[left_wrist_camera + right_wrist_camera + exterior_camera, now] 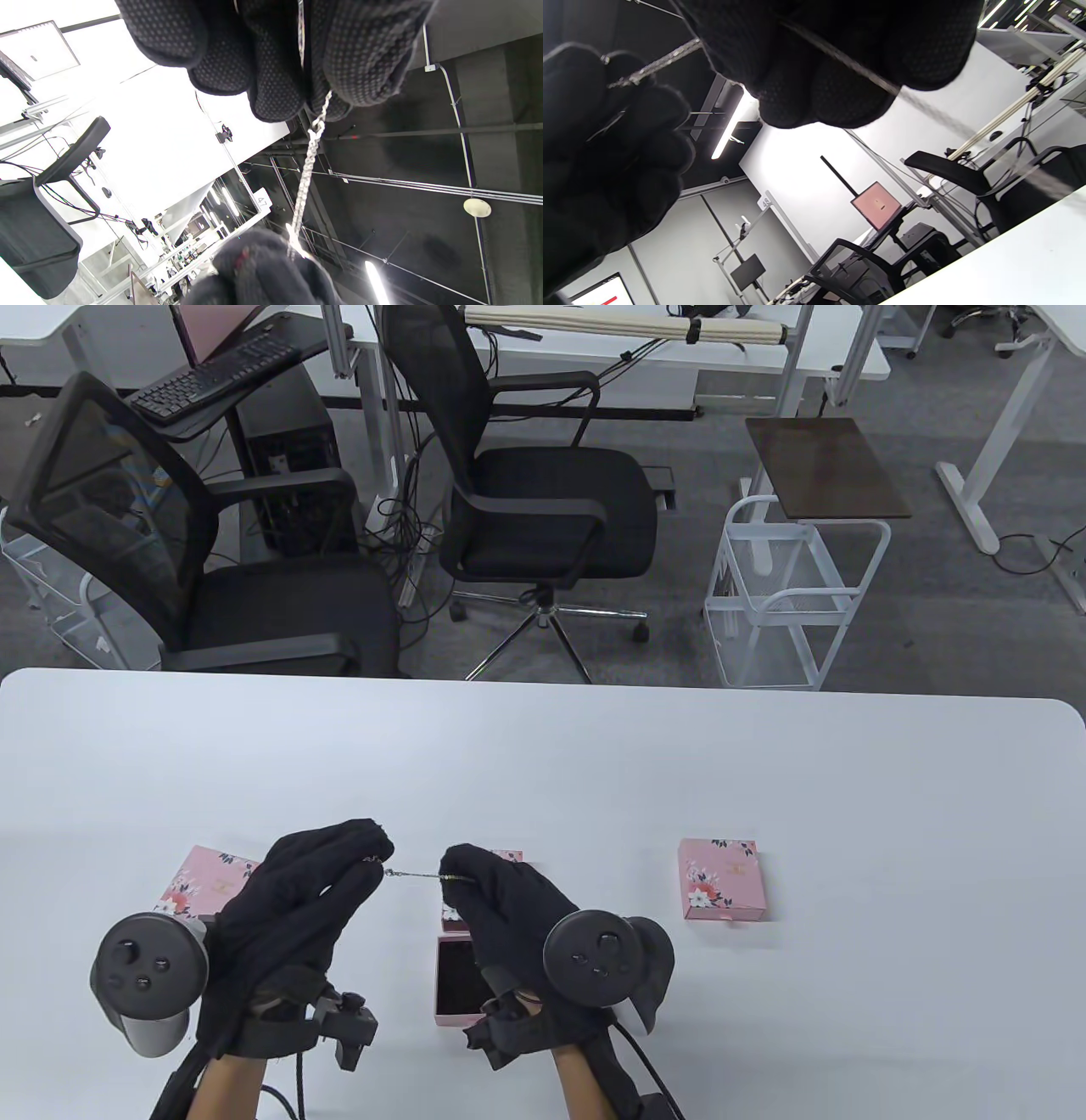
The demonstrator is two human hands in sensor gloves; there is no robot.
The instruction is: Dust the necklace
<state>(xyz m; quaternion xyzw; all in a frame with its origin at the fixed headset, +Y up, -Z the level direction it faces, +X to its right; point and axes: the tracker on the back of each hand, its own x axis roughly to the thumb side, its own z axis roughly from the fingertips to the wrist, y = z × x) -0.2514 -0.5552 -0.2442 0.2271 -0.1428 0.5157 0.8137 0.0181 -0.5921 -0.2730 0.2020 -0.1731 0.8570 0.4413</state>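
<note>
A thin silver necklace chain (416, 875) stretches taut between my two hands, above the table. My left hand (373, 848) pinches its left end and my right hand (451, 872) pinches its right end. In the left wrist view the chain (307, 169) runs from my left fingertips (275, 97) down to the right glove (263, 267). In the right wrist view the chain (666, 59) runs from my right fingers (814, 84) to the left glove (598, 148), and a blurred loose length (933, 114) trails to the right.
An open pink box tray with a dark lining (458, 980) lies under my right wrist, its floral lid (509, 857) partly hidden behind that hand. A second pink floral box (204, 886) lies under my left hand, a third (723, 879) to the right. Office chairs stand beyond the table's far edge.
</note>
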